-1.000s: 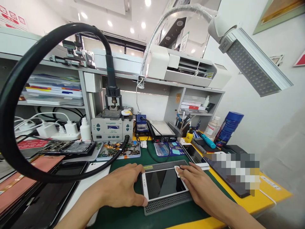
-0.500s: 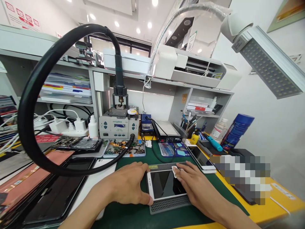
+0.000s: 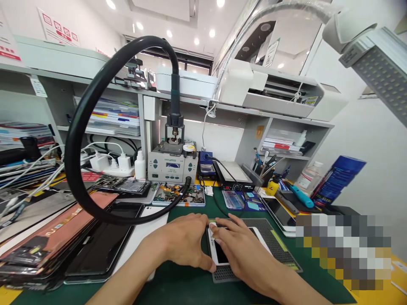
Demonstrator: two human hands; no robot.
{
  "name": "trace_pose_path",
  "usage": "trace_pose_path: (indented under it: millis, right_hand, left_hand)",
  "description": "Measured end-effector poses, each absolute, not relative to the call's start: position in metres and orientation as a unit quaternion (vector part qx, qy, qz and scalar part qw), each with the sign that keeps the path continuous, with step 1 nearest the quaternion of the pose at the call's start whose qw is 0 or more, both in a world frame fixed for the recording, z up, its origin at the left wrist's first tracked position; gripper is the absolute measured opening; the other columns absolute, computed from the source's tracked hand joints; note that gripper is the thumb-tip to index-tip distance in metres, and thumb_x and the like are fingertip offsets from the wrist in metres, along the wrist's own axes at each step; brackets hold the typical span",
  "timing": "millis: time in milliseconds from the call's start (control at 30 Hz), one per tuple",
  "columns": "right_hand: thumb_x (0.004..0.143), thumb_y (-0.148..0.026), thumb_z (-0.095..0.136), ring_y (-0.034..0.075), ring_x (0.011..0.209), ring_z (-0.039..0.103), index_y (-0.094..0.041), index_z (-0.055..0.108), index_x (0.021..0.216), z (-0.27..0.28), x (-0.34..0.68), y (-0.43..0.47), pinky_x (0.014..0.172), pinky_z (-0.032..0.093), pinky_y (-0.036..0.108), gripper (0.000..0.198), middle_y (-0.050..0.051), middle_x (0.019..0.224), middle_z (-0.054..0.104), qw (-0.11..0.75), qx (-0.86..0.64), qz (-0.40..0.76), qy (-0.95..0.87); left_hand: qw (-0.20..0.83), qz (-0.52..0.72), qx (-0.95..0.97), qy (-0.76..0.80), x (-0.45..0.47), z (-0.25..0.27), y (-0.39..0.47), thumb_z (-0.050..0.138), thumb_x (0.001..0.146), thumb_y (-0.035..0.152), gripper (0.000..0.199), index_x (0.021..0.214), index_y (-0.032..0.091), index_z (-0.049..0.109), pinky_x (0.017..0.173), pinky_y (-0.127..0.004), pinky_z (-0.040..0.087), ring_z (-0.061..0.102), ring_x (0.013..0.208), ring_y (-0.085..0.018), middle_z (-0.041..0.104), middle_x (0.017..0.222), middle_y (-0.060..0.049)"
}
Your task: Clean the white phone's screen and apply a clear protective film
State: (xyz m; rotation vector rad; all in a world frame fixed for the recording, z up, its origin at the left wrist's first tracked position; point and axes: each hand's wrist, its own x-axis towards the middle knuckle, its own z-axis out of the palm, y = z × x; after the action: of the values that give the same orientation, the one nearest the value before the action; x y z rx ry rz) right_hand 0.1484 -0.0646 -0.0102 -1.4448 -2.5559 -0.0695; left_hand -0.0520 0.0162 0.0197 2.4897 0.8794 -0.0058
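Observation:
A white-framed smartphone (image 3: 220, 253) lies face up on a grey perforated mat (image 3: 277, 242). My left hand (image 3: 181, 243) grips the phone's left end, with the thumb at the near corner and the fingers by the far corner. Over the screen reaches my right hand (image 3: 244, 250). Its fingertips press a small white pad or wipe (image 3: 213, 227) onto the phone's left end. That hand covers much of the screen and most of the pad, so the pad's material is unclear.
A thick black hose (image 3: 74, 140) loops from the hot air station (image 3: 173, 167). Stacked phones and screens (image 3: 104, 245) lie left. Behind are a tray of circuit boards (image 3: 178, 197) and a heating plate (image 3: 235, 176). Another white phone (image 3: 281, 214) and a blue can (image 3: 338, 180) stay right.
My right hand has wiped the pad leftward across the screen, from near its right part to the left end. My left hand still holds the phone's left end. The view has turned slightly left.

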Motion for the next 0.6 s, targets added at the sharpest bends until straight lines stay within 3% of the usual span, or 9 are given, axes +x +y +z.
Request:
trace_pose_path:
  millis: [133, 367, 600]
  right_hand:
    - [0.101, -0.014, 0.039, 0.026, 0.133, 0.052, -0.018, 0.059, 0.119, -0.007, 0.142, -0.061, 0.118, 0.031, 0.055, 0.027, 0.009, 0.127, 0.068, 0.108, -0.485, -0.002, -0.868]
    - [0.100, -0.015, 0.043, 0.024, 0.135, 0.049, -0.021, 0.057, 0.125, -0.014, 0.144, -0.068, 0.120, 0.026, 0.055, 0.029, 0.007, 0.129, 0.067, 0.124, -0.479, -0.004, -0.869]
    - [0.099, -0.016, 0.044, 0.028, 0.133, 0.052, -0.023, 0.053, 0.136, -0.010, 0.143, -0.092, 0.118, 0.028, 0.058, 0.038, 0.006, 0.121, 0.073, 0.116, -0.473, 0.015, -0.873]
  left_hand:
    - [0.255, 0.012, 0.914, 0.315, -0.053, 0.019, 0.018, 0.070, 0.061, 0.073, 0.065, 0.101, 0.023, 0.055, 0.070, -0.034, 0.045, 0.060, 0.096, -0.029, 0.062, 0.100, -0.005]
    - [0.245, 0.000, 0.919, 0.309, -0.054, 0.021, 0.018, 0.070, 0.061, 0.071, 0.064, 0.100, 0.023, 0.055, 0.072, -0.034, 0.047, 0.060, 0.100, -0.030, 0.061, 0.102, -0.006]
    - [0.242, -0.025, 0.922, 0.301, -0.055, 0.027, 0.017, 0.070, 0.065, 0.053, 0.051, 0.104, 0.024, 0.054, 0.068, -0.033, 0.046, 0.061, 0.096, -0.029, 0.060, 0.101, -0.005]
